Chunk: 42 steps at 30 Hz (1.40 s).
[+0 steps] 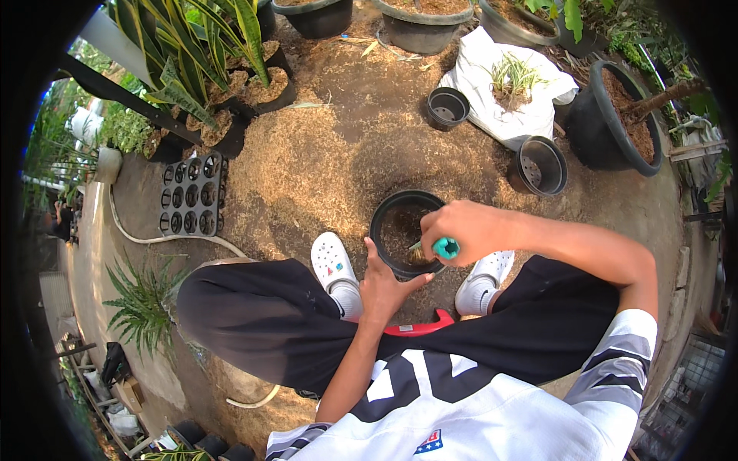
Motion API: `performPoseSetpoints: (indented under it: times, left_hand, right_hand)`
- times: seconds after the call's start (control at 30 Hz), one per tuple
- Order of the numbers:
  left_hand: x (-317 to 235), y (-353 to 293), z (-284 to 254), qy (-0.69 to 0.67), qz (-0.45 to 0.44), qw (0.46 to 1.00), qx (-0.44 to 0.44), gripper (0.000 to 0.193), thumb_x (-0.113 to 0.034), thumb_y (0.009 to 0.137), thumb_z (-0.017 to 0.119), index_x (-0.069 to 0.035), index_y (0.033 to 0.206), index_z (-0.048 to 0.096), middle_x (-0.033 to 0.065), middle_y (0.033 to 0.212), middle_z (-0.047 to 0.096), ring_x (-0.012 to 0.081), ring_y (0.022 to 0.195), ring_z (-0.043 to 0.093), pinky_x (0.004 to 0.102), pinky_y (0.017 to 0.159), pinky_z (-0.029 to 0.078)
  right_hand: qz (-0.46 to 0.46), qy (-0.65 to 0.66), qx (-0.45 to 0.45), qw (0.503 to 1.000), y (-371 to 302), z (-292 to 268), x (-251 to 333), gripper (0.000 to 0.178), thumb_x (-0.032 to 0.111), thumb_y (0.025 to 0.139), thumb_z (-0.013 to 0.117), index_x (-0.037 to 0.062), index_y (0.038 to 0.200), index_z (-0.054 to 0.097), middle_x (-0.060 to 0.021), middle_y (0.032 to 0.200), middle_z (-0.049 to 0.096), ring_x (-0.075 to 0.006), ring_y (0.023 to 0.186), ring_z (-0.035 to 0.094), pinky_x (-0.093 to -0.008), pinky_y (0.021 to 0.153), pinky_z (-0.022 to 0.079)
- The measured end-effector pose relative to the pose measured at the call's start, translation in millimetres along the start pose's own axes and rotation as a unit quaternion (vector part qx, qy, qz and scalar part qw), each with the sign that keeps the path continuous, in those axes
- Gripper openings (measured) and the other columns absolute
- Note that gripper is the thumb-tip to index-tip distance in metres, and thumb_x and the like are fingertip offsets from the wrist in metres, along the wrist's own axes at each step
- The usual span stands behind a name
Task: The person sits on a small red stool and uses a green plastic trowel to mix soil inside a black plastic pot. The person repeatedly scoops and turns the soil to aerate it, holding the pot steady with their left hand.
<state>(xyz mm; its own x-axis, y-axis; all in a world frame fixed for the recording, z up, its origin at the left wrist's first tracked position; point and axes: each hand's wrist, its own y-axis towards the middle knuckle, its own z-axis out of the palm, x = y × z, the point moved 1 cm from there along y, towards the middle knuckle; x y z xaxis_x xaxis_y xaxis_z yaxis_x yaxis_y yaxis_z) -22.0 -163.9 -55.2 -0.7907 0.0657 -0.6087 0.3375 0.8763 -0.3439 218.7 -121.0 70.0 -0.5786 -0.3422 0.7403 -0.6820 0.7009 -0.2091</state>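
Note:
A round black plant pot (pixel 377 219) stands on the ground between my feet, with brown matter inside. My left hand (pixel 382 288) braces its near left side, thumb and forefinger spread along the rim. Over the pot's right side my right hand (pixel 463 234) is closed around a hand tool with a teal handle (pixel 446 247). The tool's working end is hidden by the hand and the pot, so its kind cannot be told. A few pale plant strands (pixel 416 250) show inside the pot, beside my right hand.
Small black pots (pixel 447 108) (pixel 539 166) lie near a white sack (pixel 492 84) of grassy plants. Large tubs (pixel 427 31) line the back. A cell tray (pixel 192 196), potted snake plants (pixel 207 61) and a hose (pixel 127 230) are left. Something red (pixel 421 326) lies beneath me.

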Motion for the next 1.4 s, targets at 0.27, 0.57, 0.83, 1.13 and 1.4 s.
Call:
performPoseSetpoints:
  times: [0.27, 0.57, 0.83, 1.13, 1.4]
  left_hand:
    - [3.9, 0.6, 4.1, 0.002, 0.023, 1.000, -0.017, 0.158, -0.070, 0.062, 0.091, 0.017, 0.159, 0.001, 0.0417, 0.142, 0.053, 0.0488, 0.122, 0.066, 0.0503, 0.097, 0.057]
    - [1.9, -1.2, 0.6, -0.005, 0.024, 1.000, -0.018, 0.158, -0.068, 0.064, 0.091, 0.017, 0.159, -0.004, 0.0403, 0.141, 0.054, 0.0486, 0.120, 0.066, 0.0510, 0.096, 0.057]
    - [-0.9, 0.7, -1.9, 0.005, 0.013, 1.000, 0.010, 0.158, -0.069, 0.064, 0.091, 0.016, 0.159, -0.003, 0.0395, 0.141, 0.054, 0.0482, 0.120, 0.067, 0.0500, 0.097, 0.057]
    - [2.5, 0.7, 1.7, 0.021, 0.018, 1.000, -0.013, 0.160, -0.071, 0.062, 0.091, 0.016, 0.160, -0.001, 0.0398, 0.141, 0.055, 0.0476, 0.120, 0.067, 0.0503, 0.098, 0.056]
    - [-4.7, 1.4, -4.7, 0.003, -0.010, 1.000, 0.013, 0.160, -0.071, 0.063, 0.090, 0.017, 0.159, -0.003, 0.0395, 0.137, 0.058, 0.0472, 0.119, 0.067, 0.0494, 0.097, 0.057]
  right_hand:
    - [-0.035, 0.063, 0.066, 0.995, -1.7, 8.5, -16.0, 0.024, 0.009, 0.078, 0.075, 0.0047, 0.101, 0.078, -0.0128, 0.100, 0.073, -0.0349, 0.095, 0.072, -0.0450, 0.084, 0.057]
    - [-0.003, -0.145, 0.015, 0.989, -0.3, -7.4, -4.2, 0.035, 0.014, 0.073, 0.080, 0.0143, 0.108, 0.076, -0.0098, 0.114, 0.070, -0.0339, 0.096, 0.073, -0.0482, 0.077, 0.059]
    - [-0.036, -0.107, -0.012, 0.994, -1.9, 24.0, -20.0, 0.015, 0.017, 0.074, 0.078, 0.0160, 0.089, 0.077, -0.0087, 0.094, 0.067, -0.0354, 0.084, 0.073, -0.0481, 0.070, 0.059]
    - [-0.029, 0.034, 0.045, 0.998, 1.6, 4.9, 7.5, 0.016, 0.018, 0.079, 0.079, 0.0085, 0.092, 0.077, -0.0109, 0.090, 0.071, -0.0354, 0.087, 0.072, -0.0462, 0.073, 0.057]
    - [-0.044, -0.080, 0.013, 0.996, 1.9, 12.3, -23.6, 0.027, 0.015, 0.077, 0.079, 0.0116, 0.103, 0.076, -0.0094, 0.100, 0.070, -0.0346, 0.092, 0.073, -0.0476, 0.073, 0.058]
